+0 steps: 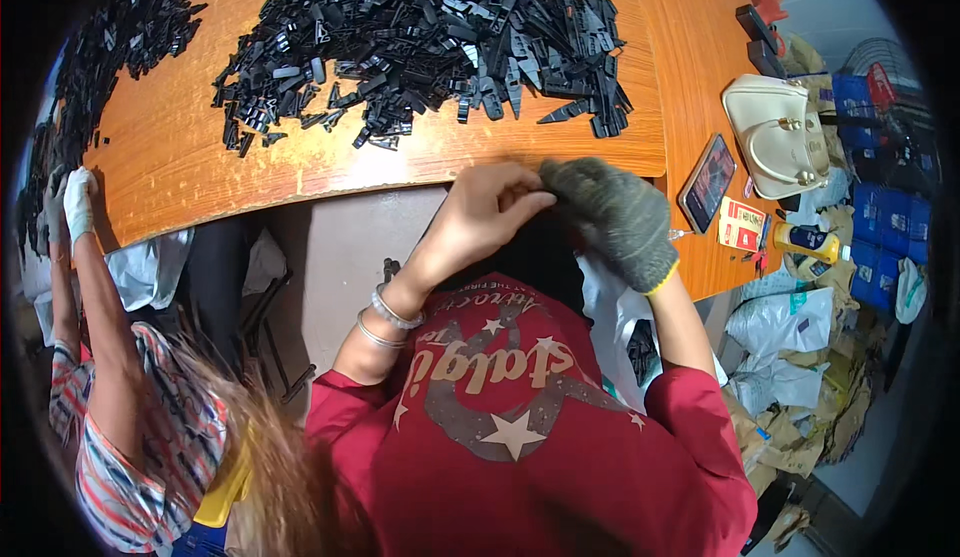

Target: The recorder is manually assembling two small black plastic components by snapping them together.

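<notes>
My bare left hand [485, 214], with bangles at the wrist, is just off the table's near edge, its thumb and forefinger pinched together. Right beside it, my right hand [615, 219] wears a dark grey-green knitted glove with a yellow cuff; its fingers are curled in, and the glove is a little blurred. The fingers of both hands meet over the edge. Whatever lies between them is too small and dark to make out. Beyond my hands, a big heap of black plastic parts [420, 42], some flat and pointed, some clip-like, covers the wooden table [330, 162].
At right lie a phone [708, 184], a cream handbag [778, 137], a red-and-white packet [743, 225] and a yellow bottle [806, 242]. Bags [785, 322] are stacked beyond. At left, a co-worker's gloved hand [80, 202] is near another black heap [130, 37].
</notes>
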### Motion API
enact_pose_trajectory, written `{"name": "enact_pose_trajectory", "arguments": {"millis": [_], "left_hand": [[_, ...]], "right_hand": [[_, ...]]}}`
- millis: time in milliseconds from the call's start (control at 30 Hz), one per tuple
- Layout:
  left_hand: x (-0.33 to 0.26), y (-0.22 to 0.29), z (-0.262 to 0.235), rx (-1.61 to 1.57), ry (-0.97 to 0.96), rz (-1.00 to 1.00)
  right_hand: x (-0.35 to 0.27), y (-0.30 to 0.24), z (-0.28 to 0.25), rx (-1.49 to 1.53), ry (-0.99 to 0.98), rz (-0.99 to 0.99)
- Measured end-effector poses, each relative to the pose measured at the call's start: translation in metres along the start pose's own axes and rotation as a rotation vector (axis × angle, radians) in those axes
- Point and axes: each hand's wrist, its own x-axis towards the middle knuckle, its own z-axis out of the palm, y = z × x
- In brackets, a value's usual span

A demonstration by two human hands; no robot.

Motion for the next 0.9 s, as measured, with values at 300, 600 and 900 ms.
{"name": "enact_pose_trajectory", "arguments": {"millis": [300,600,900], "left_hand": [[0.031,-0.028,-0.021,0.772,0.528,0.252],[0.019,-0.026,-0.031,0.535,0.116,0.371],[0.017,-0.033,-0.032,0.522,0.099,0.362]], "right_hand": [[0.015,-0.018,0.017,0.112,0.044,0.106],[0.030,-0.001,0.022,0.190,-0.023,0.245],[0.052,0.003,0.017,0.045,-0.172,0.089]]}}
